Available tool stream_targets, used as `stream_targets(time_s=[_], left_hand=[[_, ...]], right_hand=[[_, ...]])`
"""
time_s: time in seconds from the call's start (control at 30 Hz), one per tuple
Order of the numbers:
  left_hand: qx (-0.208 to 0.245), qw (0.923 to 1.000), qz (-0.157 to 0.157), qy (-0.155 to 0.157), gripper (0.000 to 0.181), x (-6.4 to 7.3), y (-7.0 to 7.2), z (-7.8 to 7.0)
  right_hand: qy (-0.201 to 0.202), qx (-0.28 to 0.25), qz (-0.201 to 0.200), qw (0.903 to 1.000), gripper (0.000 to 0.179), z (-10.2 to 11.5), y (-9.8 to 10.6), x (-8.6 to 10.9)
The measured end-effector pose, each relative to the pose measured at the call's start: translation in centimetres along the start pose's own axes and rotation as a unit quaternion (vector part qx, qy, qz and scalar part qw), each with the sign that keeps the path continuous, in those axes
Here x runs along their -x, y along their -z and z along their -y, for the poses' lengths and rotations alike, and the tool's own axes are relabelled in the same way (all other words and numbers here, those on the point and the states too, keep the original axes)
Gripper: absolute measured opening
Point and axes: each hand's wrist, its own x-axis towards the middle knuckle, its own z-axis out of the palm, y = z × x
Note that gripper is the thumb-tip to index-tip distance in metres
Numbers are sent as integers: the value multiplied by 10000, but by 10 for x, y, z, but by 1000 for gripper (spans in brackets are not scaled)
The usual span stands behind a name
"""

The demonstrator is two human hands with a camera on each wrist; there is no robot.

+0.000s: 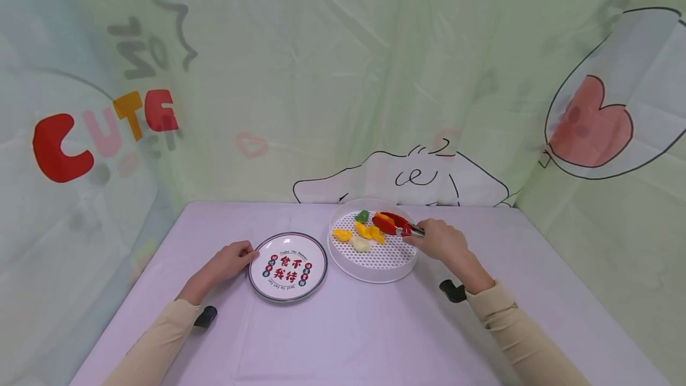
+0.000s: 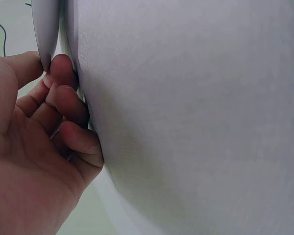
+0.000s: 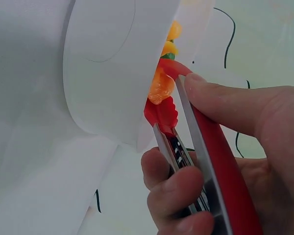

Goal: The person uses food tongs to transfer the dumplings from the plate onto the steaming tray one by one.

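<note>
On the left, my left hand (image 1: 227,261) holds the edge of a white round plate (image 1: 292,244) with red and dark printed characters; the thumb lies over the rim and the fingertips are under it. My right hand (image 1: 442,241) grips red-tipped metal tongs (image 3: 215,161) above the right part of a white round steamer tray (image 1: 370,274) with a perforated base. Between the tong heads is an orange dumpling-like piece (image 3: 161,87). Inside the tray lie a green piece (image 1: 362,217), several yellow pieces (image 1: 342,235) and a whitish piece (image 1: 361,244).
The plate stands close to the tray's left side on a pale cloth-covered table (image 1: 343,338). A printed curtain (image 1: 300,76) hangs right behind the table and along both sides. Dark wrist-camera mounts (image 1: 453,290) stick out beside both wrists.
</note>
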Motion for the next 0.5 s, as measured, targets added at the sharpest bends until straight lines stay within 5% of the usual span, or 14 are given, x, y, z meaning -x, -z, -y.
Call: stream_targets(time_s=[0.5], left_hand=[[25, 10000, 10, -33, 20, 0, 0, 0]], right_hand=[[-183, 139, 70, 9997, 68, 3, -4, 0]])
